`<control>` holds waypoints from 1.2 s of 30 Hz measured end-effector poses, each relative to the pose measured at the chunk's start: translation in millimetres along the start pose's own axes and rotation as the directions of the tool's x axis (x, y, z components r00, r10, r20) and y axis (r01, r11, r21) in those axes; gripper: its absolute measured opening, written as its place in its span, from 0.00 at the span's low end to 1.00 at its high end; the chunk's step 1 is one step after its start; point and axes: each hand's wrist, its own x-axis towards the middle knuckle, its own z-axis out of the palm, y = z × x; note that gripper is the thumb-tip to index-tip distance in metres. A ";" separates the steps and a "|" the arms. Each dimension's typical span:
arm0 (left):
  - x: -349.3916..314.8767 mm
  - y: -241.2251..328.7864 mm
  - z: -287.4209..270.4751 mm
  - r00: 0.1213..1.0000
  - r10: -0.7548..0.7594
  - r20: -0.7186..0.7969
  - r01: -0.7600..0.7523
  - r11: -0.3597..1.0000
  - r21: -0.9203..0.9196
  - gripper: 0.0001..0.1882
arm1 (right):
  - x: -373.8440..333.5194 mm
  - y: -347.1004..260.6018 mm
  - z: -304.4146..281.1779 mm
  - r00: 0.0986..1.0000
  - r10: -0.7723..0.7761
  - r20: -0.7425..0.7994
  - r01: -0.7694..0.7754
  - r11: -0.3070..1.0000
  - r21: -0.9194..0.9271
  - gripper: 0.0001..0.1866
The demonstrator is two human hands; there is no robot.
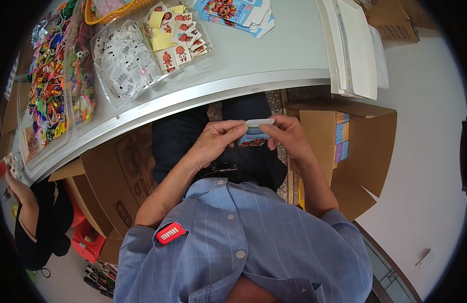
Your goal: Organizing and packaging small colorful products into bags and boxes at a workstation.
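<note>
Over my lap, just off the table's front edge, I hold a small blue printed carton (252, 137) between both hands. Its white end flap (259, 122) stands up at the top. My left hand (219, 139) pinches the carton's left side with thumb and fingers. On the other side my right hand (290, 136) grips it, the thumb lying near the flap's base. What the box holds inside cannot be made out. Several flat blue cartons (236, 14) with similar print lie stacked on the table ahead.
A clear tray (106, 83) holds small white packets and sticker cards (179, 38). Farther left, a clear bin is heaped with colourful trinkets (51, 76). Cardboard boxes stand at my left (117, 177) and right (367, 151), the right one containing small cartons. Another person's arm (25, 202) shows at far left.
</note>
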 end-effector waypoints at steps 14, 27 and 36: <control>0.2 8.4 -2.3 0.957 -0.289 0.016 0.278 0.900 -0.337 0.13 | 7.6 -1.8 13.0 0.995 0.093 0.025 -0.095 0.990 0.103 0.10; 17.6 -11.3 7.5 0.975 0.170 -0.144 -0.183 0.979 -0.087 0.12 | 16.4 25.3 -7.5 0.984 -0.175 -0.042 0.180 0.970 0.166 0.11; 17.3 -8.9 -0.7 0.978 0.199 -0.059 -0.200 0.980 -0.016 0.13 | 7.3 17.3 -3.5 0.958 -0.286 -0.016 0.287 0.953 0.098 0.11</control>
